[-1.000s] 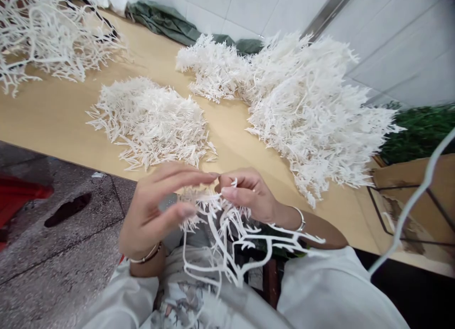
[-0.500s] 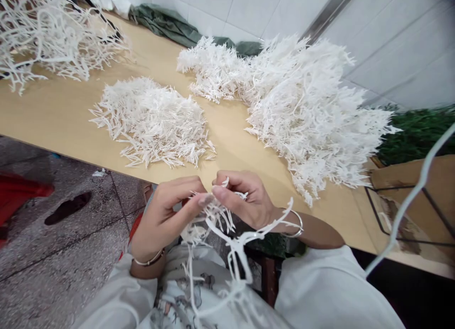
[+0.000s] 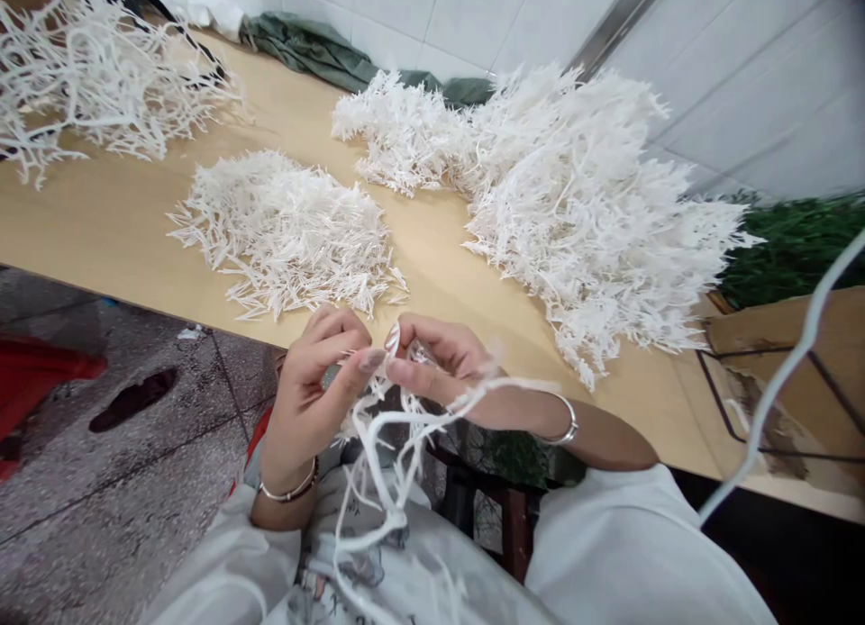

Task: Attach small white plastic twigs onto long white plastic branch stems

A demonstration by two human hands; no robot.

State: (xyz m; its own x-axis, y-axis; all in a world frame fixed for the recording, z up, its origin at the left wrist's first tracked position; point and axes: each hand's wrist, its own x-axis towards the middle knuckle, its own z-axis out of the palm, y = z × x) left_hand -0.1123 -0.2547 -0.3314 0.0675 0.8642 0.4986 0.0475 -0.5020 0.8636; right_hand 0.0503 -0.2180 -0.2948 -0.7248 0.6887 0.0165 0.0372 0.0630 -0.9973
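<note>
My left hand [image 3: 321,382] and my right hand [image 3: 446,373] meet above my lap, at the front edge of the table. Both are closed, thumb against fingers, on a white branched plastic sprig [image 3: 385,418]. Its thick bare stems hang down over my shirt, partly blurred, and thin tips poke out around the fingers. Just beyond my hands a low heap of small white sprig pieces [image 3: 290,233] lies on the tan table [image 3: 432,247]. How the pinched tips sit between the fingers is partly hidden.
A large pile of feathery white sprigs [image 3: 581,211] fills the right side. Bare white stems [image 3: 101,85] lie tangled at far left. Dark green cloth [image 3: 311,44] runs along the tiled wall. At right are a cardboard box [image 3: 804,364], green foliage [image 3: 804,247] and a pale cable [image 3: 804,337].
Both hands have shifted slightly left, still pinching the sprig. Its hanging stems have swung left and turned, and the branch end by my right wrist has dropped and blurred.
</note>
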